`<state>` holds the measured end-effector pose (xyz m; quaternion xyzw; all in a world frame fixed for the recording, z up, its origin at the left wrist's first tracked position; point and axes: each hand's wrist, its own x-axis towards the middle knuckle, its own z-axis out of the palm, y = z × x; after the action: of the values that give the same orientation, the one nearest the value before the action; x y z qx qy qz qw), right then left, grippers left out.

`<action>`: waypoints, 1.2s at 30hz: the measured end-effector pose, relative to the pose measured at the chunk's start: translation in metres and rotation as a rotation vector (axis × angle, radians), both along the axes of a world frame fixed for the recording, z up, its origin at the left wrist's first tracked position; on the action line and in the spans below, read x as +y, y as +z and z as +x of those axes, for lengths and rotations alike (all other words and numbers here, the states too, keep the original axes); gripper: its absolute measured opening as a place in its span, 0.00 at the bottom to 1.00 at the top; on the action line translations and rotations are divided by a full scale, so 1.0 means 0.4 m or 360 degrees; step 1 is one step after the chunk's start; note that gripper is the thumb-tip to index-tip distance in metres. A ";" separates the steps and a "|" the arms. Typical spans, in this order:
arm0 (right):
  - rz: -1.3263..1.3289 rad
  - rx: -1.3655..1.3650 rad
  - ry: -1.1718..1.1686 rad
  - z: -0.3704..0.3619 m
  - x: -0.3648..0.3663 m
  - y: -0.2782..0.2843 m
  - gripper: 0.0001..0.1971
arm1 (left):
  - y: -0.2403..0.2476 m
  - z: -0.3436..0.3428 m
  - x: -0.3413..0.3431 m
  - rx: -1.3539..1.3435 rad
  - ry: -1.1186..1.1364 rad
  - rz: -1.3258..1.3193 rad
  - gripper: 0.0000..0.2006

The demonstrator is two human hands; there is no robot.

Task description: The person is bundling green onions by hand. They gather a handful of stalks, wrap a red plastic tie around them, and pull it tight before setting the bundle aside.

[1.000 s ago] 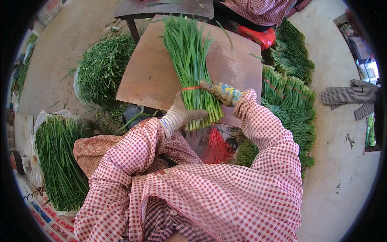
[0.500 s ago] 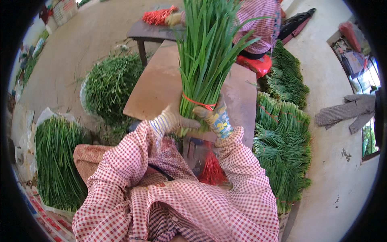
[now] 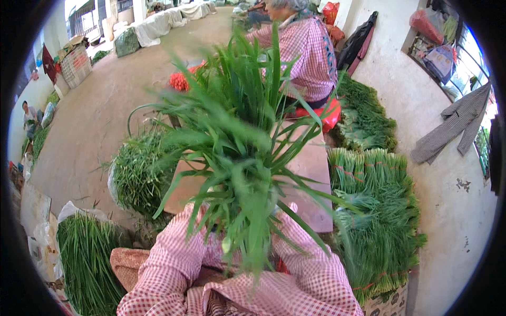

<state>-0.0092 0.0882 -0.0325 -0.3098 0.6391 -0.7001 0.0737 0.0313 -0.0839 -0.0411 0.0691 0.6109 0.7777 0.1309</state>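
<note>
A thick bunch of long green garlic chives (image 3: pixel 237 142) rises in front of me, its leaf tips fanned out toward me and partly smeared by motion. Both my arms reach to its lower part. Leaves cover nearly all of my left hand, and the checked left sleeve (image 3: pixel 176 237) ends right behind them. Of my right hand (image 3: pixel 291 207) only a bit of glove shows beside the leaves. The fingers are hidden, but the bunch is held up between the two hands. Its red band is out of sight. Under it lies a brown tabletop (image 3: pixel 308 176).
Banded chive bunches (image 3: pixel 377 210) are stacked along the right. Loose chives (image 3: pixel 87 258) fill a bag at lower left, with a heap of greens (image 3: pixel 139 174) beyond it. Another person in a checked shirt (image 3: pixel 311 58) sits ahead near red ties (image 3: pixel 182 79). Clothing hangs on the right wall.
The bunch has tipped, bringing its leaf tips toward me and spreading them over my hands and the red band. My view has lifted, showing more of the room and the other person.
</note>
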 end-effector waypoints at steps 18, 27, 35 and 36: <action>0.1756 0.0571 0.0188 -0.157 -0.010 0.191 0.42 | 0.021 0.055 0.100 -0.0895 0.0144 0.0457 0.22; 0.1969 0.0977 -0.0090 -0.102 0.052 0.143 0.51 | 0.131 0.107 0.000 0.1200 0.0416 -0.1560 0.41; 0.1889 0.0541 0.0116 -0.126 0.075 0.128 0.52 | 0.085 -0.067 0.007 0.0979 0.0024 -0.2720 0.55; 0.2053 0.0490 0.0226 -0.137 0.063 0.170 0.50 | 0.083 -0.073 0.004 0.0914 0.0000 -0.2739 0.55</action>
<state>-0.0639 0.1133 0.0355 -0.3414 0.9111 -0.1186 0.1981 0.0022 -0.0821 -0.0077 0.1386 0.9901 0.0055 -0.0201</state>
